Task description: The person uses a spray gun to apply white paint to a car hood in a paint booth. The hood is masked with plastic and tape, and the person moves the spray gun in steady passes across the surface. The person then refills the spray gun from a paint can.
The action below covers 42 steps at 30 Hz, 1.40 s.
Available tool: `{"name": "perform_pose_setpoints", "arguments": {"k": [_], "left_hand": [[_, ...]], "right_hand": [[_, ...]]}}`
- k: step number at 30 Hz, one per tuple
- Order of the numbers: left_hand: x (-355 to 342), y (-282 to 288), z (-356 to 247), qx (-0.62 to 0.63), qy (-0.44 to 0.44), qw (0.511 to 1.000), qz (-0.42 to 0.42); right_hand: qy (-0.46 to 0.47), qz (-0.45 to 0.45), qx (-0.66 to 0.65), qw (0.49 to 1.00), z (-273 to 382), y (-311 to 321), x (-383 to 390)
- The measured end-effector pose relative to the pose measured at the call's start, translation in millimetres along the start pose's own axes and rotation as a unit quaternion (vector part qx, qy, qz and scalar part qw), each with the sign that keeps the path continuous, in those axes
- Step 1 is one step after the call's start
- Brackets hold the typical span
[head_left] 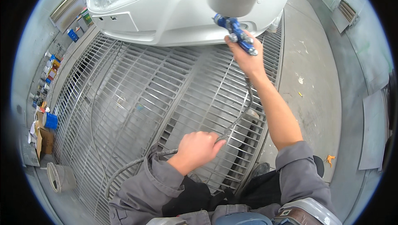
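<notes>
- Far along the left wall, a row of paint cans (44, 76) lines the edge; nearer, a blue can (50, 120) lies by a cardboard box (47, 142).
- At near left, a pale bucket (62, 177) leans on its side, its mouth turned left.
- A metal grating (124, 100) spreads across the floor, from the left-hand wall to a concrete strip at right.
- Across the far side, a glossy white car bumper (174, 22) curves above the grating.
- A grey hose (126, 166) loops in from near left, passes through my left hand and climbs toward my right.
- My left hand (197, 150) closes around the hose, thumb reaching right along it, above my knees.
- At far right of centre, the blue spray gun (234, 32) shows against the bumper, a grey cup (236, 1) mounted on top.
- My right hand (250, 57) grips the gun's handle, arm outstretched; I cannot tell how the fingers sit on the trigger.
- At near right, an orange object (330, 160) lies on the concrete strip (306, 80).
</notes>
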<state>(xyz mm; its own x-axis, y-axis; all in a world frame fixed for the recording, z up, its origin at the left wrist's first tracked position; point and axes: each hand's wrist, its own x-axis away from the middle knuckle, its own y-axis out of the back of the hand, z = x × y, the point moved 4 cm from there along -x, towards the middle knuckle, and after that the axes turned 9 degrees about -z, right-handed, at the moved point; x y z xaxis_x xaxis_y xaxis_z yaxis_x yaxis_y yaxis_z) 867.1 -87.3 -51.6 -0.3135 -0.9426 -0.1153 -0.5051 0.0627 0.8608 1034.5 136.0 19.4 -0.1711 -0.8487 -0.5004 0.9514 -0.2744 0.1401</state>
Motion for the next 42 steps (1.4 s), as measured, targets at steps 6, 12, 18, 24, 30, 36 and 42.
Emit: {"name": "perform_pose_setpoints", "arguments": {"k": [6,12,18,24,30,36,42], "left_hand": [[3.8,7.2,-0.3,0.017,0.042,0.999,-0.012],[-2.8,2.6,-13.0,0.026,0.052,0.998,-0.006],[-19.0,-17.5,-33.7,0.038,0.038,0.998,0.026],[-40.3,-45.7,-54.4,0.074,0.018,0.996,0.043],[-55.2,-45.2,-71.5,0.007,0.053,0.993,0.106],[-56.5,-33.3,-76.5,-0.031,0.057,0.998,-0.011],[-55.3,-15.5,-90.3,-0.020,0.025,0.993,-0.113]], "right_hand": [[-0.047,0.149,-0.104,0.982,13.4,-72.5,5.9],[-0.069,0.129,-0.087,0.985,-36.5,-50.7,8.3],[-0.123,0.055,-0.052,0.989,-73.0,58.0,-18.1],[-0.096,-0.019,-0.038,0.994,-98.9,164.3,-49.9],[-0.071,-0.084,-0.072,0.991,-117.5,236.9,-84.3],[-0.056,-0.185,-0.065,0.979,-136.2,290.2,-116.3],[-0.026,-0.321,0.041,0.946,-160.8,291.7,-103.2]]}}
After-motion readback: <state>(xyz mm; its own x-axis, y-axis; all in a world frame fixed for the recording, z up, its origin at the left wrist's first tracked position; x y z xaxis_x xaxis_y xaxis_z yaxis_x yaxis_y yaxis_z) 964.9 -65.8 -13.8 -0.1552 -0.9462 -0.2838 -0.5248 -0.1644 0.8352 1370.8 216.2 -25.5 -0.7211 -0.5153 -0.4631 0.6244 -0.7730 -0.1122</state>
